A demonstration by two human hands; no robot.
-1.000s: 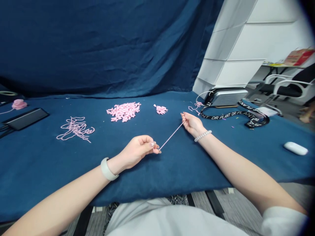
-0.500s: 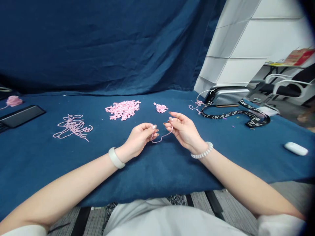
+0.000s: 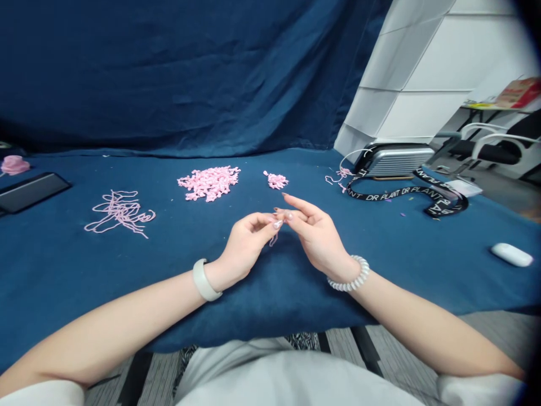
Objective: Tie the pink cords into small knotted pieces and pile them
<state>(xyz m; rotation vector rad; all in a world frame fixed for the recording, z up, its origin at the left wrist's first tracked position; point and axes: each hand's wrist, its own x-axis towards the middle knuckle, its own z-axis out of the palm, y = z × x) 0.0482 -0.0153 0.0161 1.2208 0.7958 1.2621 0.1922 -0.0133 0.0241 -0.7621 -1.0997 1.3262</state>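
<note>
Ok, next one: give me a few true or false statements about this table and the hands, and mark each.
1. The left hand and right hand meet at the fingertips above a short strand of pink yarn. True.
2. The coil bracelet is on the left wrist. False: it is on the right wrist; the left wears a white band.
3. A loose tangle of pink yarn lies left of a heap of small pink knotted pieces. True.
4. The black DR PLANT strap lies inside a case. False: it lies on the blue cloth in front of the silver case.
</note>
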